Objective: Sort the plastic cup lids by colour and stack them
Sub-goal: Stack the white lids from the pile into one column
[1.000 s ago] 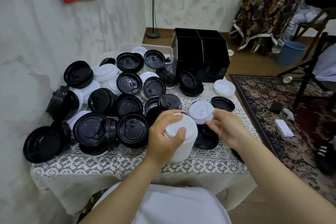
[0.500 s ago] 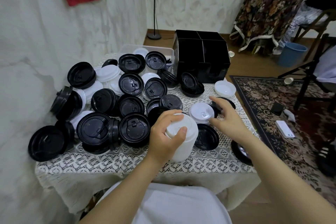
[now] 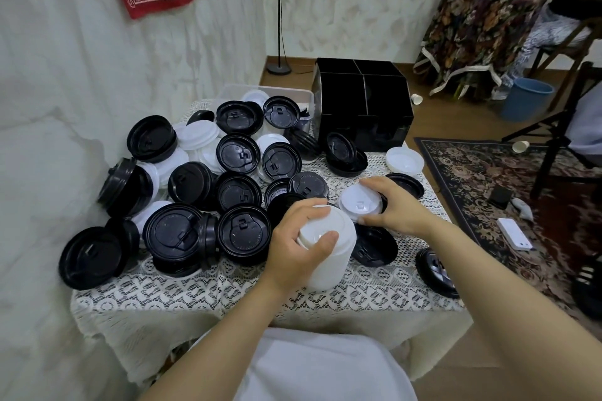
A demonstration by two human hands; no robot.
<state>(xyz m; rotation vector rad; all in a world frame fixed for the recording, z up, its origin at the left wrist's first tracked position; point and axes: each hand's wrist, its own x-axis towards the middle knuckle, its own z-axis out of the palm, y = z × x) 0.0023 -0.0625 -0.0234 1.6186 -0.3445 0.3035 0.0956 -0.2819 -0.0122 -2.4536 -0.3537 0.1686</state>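
Stacking: left hand (image 3: 293, 244) grips white stack (image 3: 338, 259), right hand (image 3: 399, 208) pinches loose white lid (image 3: 358, 200); best seated squarely on top, rims aligned.

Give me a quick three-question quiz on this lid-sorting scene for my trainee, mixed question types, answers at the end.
1. True or false: the left hand grips a stack of black lids.
2. The lid that the right hand holds is: A white, B black, C red.
3. Which colour dominates the loose pile by the wall?
Key: 1 false, it grips the white lid stack; 2 A; 3 black.
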